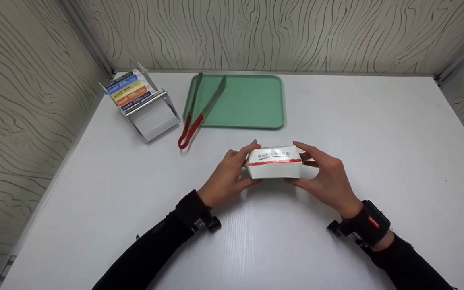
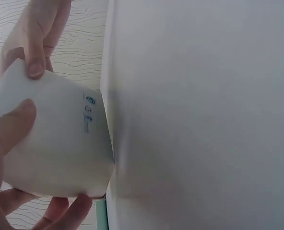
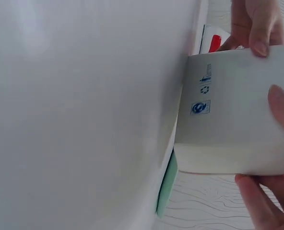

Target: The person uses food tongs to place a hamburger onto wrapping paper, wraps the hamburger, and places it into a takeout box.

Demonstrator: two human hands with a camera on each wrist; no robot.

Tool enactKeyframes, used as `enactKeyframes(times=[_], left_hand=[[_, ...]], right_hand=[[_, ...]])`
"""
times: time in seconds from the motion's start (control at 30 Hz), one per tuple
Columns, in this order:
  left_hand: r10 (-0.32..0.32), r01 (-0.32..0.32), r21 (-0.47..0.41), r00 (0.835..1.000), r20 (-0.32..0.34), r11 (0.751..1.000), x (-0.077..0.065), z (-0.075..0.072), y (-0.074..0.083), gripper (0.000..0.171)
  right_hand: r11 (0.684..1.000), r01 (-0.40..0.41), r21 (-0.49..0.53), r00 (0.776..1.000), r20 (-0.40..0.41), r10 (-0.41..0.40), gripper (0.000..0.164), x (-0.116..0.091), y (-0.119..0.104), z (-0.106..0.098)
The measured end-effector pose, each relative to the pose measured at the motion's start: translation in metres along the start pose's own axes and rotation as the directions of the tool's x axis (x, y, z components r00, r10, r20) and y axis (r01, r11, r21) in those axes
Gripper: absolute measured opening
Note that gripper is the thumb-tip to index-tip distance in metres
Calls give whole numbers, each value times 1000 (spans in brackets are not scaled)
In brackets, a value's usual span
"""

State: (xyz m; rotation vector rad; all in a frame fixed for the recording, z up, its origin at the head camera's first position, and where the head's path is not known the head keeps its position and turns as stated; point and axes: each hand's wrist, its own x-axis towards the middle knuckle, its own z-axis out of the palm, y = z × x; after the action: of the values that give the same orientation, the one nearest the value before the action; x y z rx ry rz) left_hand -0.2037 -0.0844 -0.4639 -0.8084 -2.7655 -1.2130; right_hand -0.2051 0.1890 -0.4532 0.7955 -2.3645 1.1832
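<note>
A white paper takeout box (image 1: 275, 170) with a red band and printed lettering is held between both hands near the middle of the table. The left hand (image 1: 227, 174) grips its left end, thumb low on the near side and fingers at the far side. At the right end, the right hand (image 1: 328, 177) holds it the same way, fingers over the far edge. In both wrist views the box's plain white face (image 2: 60, 129) with small blue print shows, thumbs pressed on it. Its edge sits close to the table surface (image 3: 84, 120).
Beyond the box lies a green tray (image 1: 252, 102) at the back of the table. Tongs with red handles (image 1: 191, 131) lie partly across its left side, handles toward the front. Farther left stands a metal dispenser (image 1: 153, 119) with several coloured labelled strips. Patterned walls border the table.
</note>
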Motion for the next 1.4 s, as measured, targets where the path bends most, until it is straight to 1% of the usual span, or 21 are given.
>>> enactKeyframes(times=[0.1, 0.23, 0.43, 0.53, 0.67, 0.83, 0.9, 0.97, 1.07, 1.13, 1.27, 1.33, 1.4], left_hand=[[13, -13, 6, 1000, -18, 1000, -1, 1, -1, 82], [30, -30, 15, 999, -38, 999, 0, 1, -2, 82], [46, -44, 29, 997, -59, 999, 1, 2, -1, 82], [51, -49, 44, 997, -55, 998, 0, 3, 0, 83], [59, -56, 57, 997, -45, 997, 0, 2, 0, 83], [69, -68, 31, 997, -47, 997, -1, 2, -1, 81], [73, -72, 18, 996, -52, 997, -1, 1, -2, 80], [77, -77, 10, 995, -58, 997, -1, 1, -3, 79], [91, -92, -8, 994, -62, 996, -1, -1, -3, 79], [102, -104, -20, 993, -67, 994, -1, -1, -4, 79], [107, -109, -29, 991, -77, 994, -1, -1, -4, 78], [107, -109, -30, 991, -76, 994, -1, 0, -4, 79], [107, -110, -33, 991, -76, 993, -2, 0, -4, 81]], right_hand=[[997, -20, 79, 1000, -8, 20, 84, 0, 1, 0], [986, -45, 159, 998, -31, 50, 73, 0, 1, 2], [979, -69, 190, 996, -42, 78, 63, -1, 4, 5], [980, -93, 178, 995, -27, 99, 61, -1, 5, 3], [983, -99, 153, 995, 10, 99, 62, 0, 6, 0], [986, -67, 150, 998, 9, 67, 55, 2, 6, 0], [986, -70, 152, 998, 18, 68, 51, 2, 6, 1], [986, -85, 144, 996, 41, 80, 51, 2, 7, 1], [987, -124, 99, 990, 84, 116, 54, 1, 9, 0], [990, -127, 57, 987, 106, 121, 56, 1, 10, -1], [999, -33, -38, 990, 134, 38, 53, 0, 11, -4], [999, 4, -49, 988, 153, 4, 51, -1, 12, -5], [1000, -4, -29, 981, 196, 9, 53, -1, 12, -6]])
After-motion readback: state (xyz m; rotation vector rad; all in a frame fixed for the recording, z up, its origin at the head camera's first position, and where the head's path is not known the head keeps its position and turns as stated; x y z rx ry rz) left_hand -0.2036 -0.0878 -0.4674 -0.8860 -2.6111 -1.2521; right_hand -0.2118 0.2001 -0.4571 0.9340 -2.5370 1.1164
